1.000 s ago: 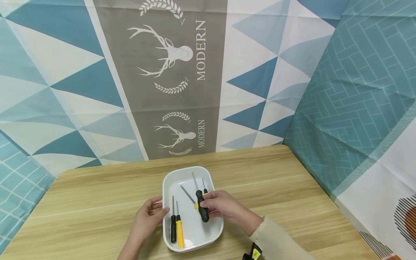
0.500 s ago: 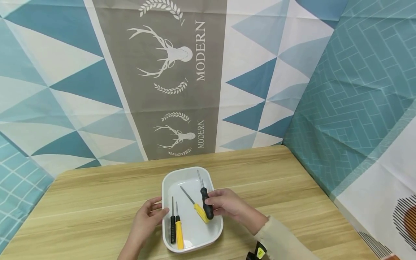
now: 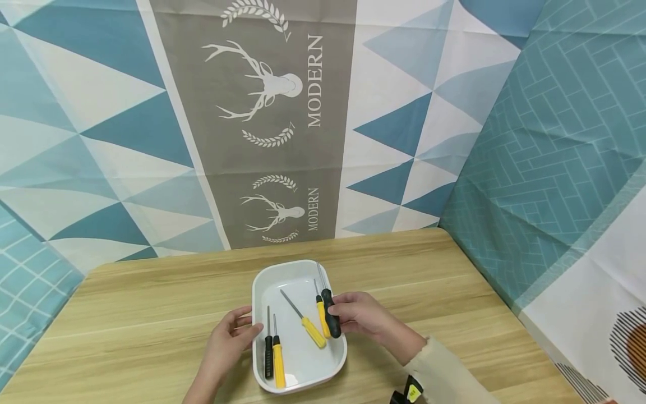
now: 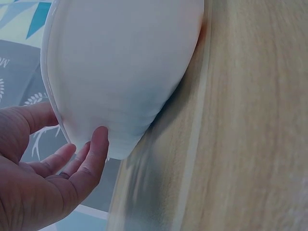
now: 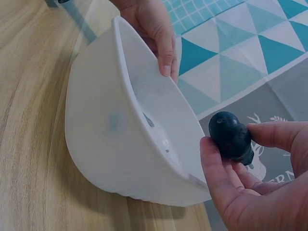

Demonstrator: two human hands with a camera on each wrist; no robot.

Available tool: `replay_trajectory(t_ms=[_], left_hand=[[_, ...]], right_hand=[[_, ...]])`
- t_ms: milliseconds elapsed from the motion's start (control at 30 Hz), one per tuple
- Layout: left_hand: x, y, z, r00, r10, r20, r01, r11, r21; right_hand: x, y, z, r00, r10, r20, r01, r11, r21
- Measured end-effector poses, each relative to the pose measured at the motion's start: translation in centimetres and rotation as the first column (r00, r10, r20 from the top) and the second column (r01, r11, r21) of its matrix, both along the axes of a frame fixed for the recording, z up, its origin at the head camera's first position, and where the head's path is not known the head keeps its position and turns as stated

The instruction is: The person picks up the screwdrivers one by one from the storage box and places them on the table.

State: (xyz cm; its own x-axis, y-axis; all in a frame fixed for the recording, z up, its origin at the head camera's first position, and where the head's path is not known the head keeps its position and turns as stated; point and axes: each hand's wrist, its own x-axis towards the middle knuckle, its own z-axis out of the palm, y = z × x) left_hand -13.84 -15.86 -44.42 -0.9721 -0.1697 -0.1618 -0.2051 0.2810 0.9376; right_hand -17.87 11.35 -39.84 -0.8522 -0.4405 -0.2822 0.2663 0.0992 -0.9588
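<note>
So, four screwdrivers lie in the white tray (image 3: 303,373) on the table (image 3: 151,314): a black one (image 3: 268,357) and a yellow one (image 3: 278,365) side by side at the left, another yellow one (image 3: 313,331) slanting mid-tray, and a black-and-yellow one (image 3: 322,317) toward the right. Looks to me like those four are sorted and just the thick black screwdriver (image 3: 331,318) is left, since the right hand (image 3: 359,315) has it pinched between thumb and fingers, up by the tray's right rim. The left hand (image 3: 233,336) holds the left rim, thumb on top, fingers against the outer wall. Compared with a second ago, the thick one has moved right, so the slanted handle isn't covered anymore; left hand hasn't really budged.
</note>
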Motion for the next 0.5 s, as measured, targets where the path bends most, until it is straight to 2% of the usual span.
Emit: replay_trajectory(t_ms=[500], left_hand=[[0.1, 0.0, 0.1, 1.0, -0.003, -0.015, 0.003, 1.0, 0.015]], right_hand=[[-0.2, 1.1, 0.0, 0.999, -0.034, 0.01, 0.034, 0.999, 0.012]])
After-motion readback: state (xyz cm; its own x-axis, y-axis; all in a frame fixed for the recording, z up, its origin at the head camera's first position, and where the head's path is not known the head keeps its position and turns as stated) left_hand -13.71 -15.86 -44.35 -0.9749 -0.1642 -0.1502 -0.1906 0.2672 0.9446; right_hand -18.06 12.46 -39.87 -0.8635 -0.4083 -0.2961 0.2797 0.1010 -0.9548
